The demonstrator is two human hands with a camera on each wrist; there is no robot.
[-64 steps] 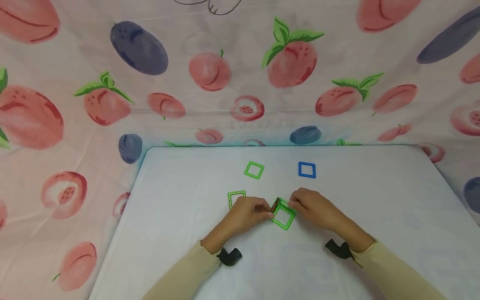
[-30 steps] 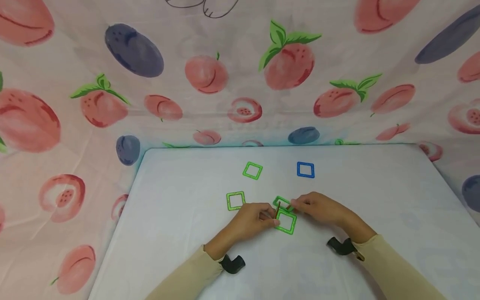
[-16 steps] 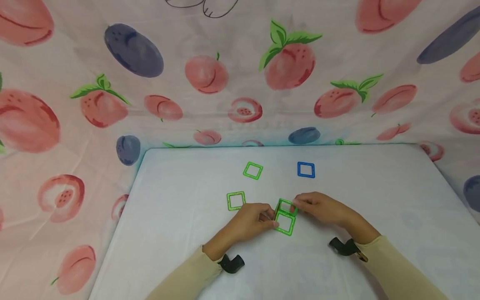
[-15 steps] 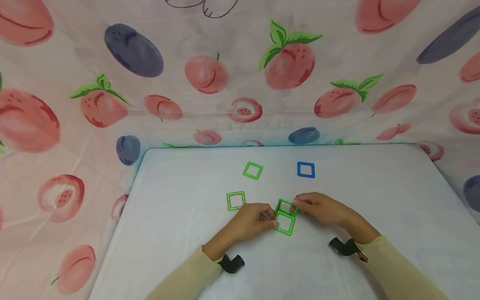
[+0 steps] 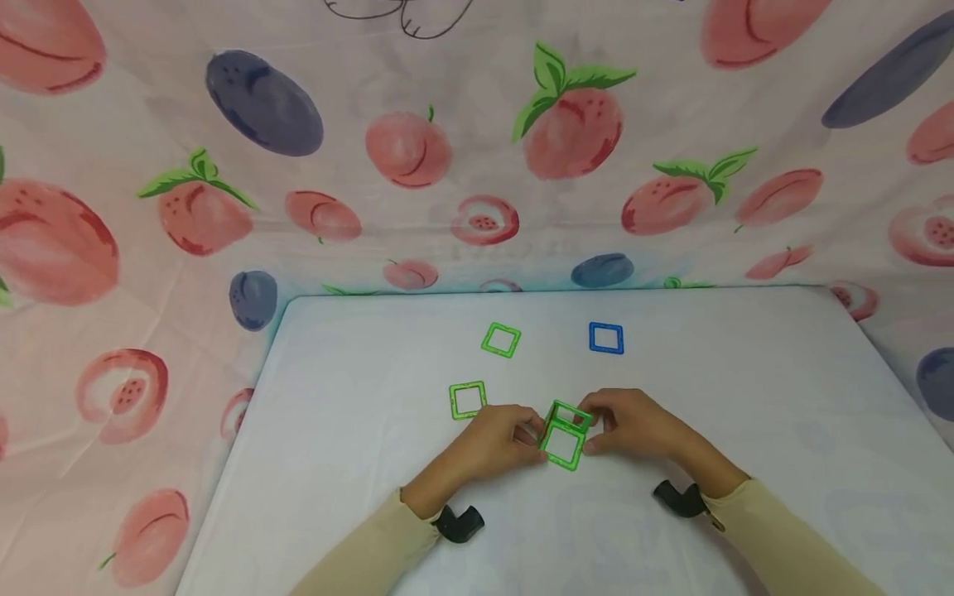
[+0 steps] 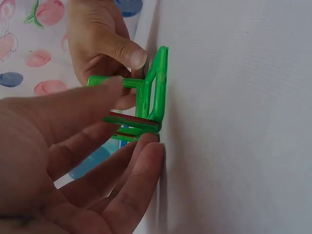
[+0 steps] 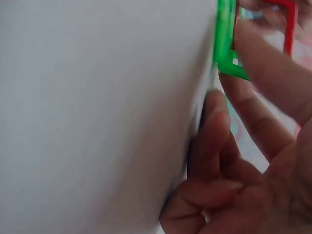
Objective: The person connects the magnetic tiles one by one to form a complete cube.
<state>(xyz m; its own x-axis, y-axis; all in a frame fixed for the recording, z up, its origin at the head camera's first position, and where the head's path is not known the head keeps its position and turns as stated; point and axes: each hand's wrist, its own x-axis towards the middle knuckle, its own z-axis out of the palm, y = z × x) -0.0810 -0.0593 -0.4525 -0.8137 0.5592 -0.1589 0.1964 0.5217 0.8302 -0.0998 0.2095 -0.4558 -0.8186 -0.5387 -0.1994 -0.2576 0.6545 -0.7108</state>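
Several square-frame magnetic tiles stand joined in a small box shape near the table's middle. A green tile (image 5: 580, 451) lies at its front, another green tile (image 5: 572, 407) rises behind it, and a red tile (image 7: 291, 24) shows on one side in the right wrist view. My left hand (image 5: 492, 443) pinches the left side between thumb and fingertips. On the right side, my right hand (image 5: 633, 424) holds the box with thumb in front and fingers behind. In the left wrist view, fingertips (image 6: 151, 151) sit right at the box's lower corner.
Beyond the hands, a loose green tile (image 5: 488, 334) and a blue tile (image 5: 592, 337) lie flat on the white table (image 5: 358, 372). Another green tile (image 5: 451, 402) lies just behind my left hand. A fruit-print cloth (image 5: 417, 66) hangs at the table's back edge.
The rear green tile was tilted back and is now drawn up against the others. My right hand has shifted from its top corner to grip the box's right side. The left hand keeps its grip.
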